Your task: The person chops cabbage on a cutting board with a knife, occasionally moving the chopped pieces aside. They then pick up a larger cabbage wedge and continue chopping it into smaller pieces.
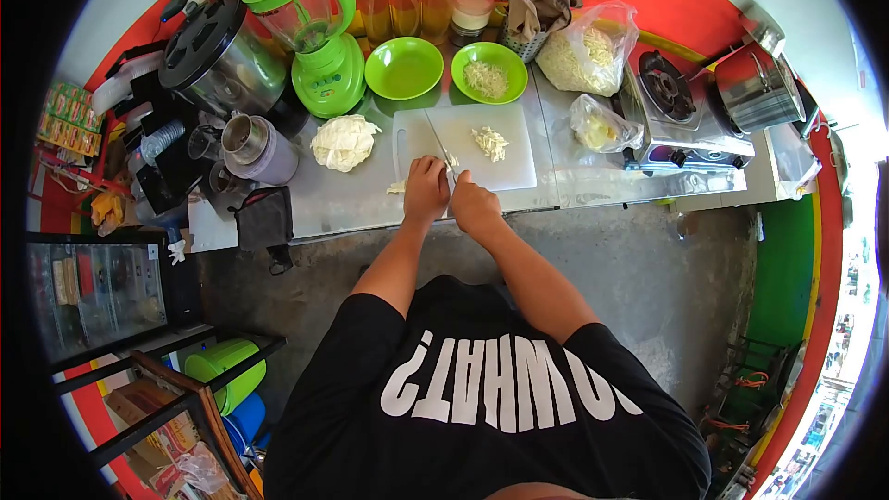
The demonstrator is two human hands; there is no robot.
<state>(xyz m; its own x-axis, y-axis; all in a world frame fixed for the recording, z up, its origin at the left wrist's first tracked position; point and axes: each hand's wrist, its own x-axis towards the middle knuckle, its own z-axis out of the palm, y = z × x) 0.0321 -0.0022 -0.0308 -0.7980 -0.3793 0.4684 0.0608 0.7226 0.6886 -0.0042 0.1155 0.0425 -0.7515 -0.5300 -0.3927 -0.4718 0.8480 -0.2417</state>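
My right hand is closed around the handle of a kitchen knife, whose blade points away from me across a white cutting board. Just left of the blade, my left hand rests on the board with fingers curled down; what lies under them is hidden. A small pale cabbage piece sits at the board's near left edge. To the right of the knife is a small heap of shredded cabbage. A larger chunk of cabbage lies on the steel counter, left of the board.
Behind the board stand a green bowl, another green bowl holding shreds, and a green blender. Bags of shredded cabbage and pale vegetable are on the right, before a gas stove. Pump bottles line the wall.
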